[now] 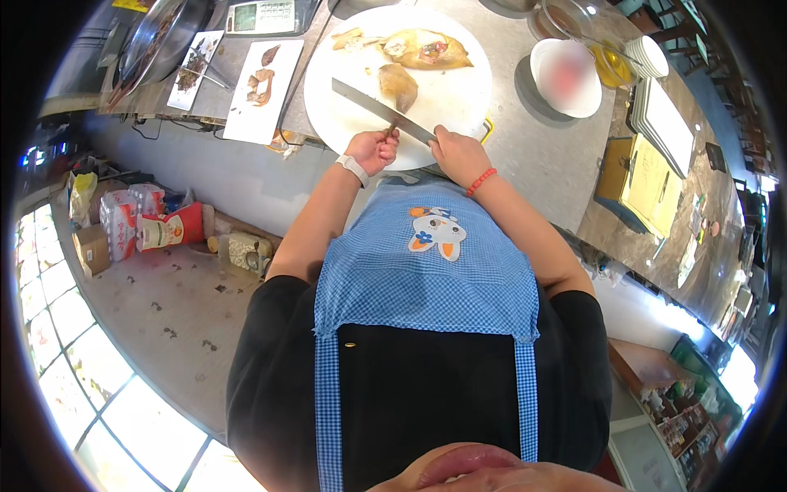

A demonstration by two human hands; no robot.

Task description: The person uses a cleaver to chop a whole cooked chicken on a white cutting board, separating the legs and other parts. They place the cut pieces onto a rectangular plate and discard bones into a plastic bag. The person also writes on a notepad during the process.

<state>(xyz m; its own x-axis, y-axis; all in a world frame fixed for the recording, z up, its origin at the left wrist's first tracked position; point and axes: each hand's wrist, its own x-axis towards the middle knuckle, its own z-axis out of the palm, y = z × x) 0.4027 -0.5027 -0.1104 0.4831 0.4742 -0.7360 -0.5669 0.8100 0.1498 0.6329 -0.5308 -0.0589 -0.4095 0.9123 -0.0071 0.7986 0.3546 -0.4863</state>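
Note:
My right hand (461,154) grips a long wide-bladed kitchen knife (372,107). The blade slants up and left over a round white cutting board (332,132). Close below the blade, my left hand (374,152) pinches a thin brown end, apparently of a poultry piece; the blade hides whether it joins the cooked poultry piece (398,86) just beyond. Farther back on the board lies a larger, cut-open part of the cooked bird (430,50), with bonier scraps (351,39) to its left.
Left of the board are a white tray of brown pieces (261,126), a tray of dark spices (192,74), a digital scale (261,17) and a metal bowl (150,43). Rightward stand a white bowl (591,101), stacked white trays (667,123) and a clipboard (655,190).

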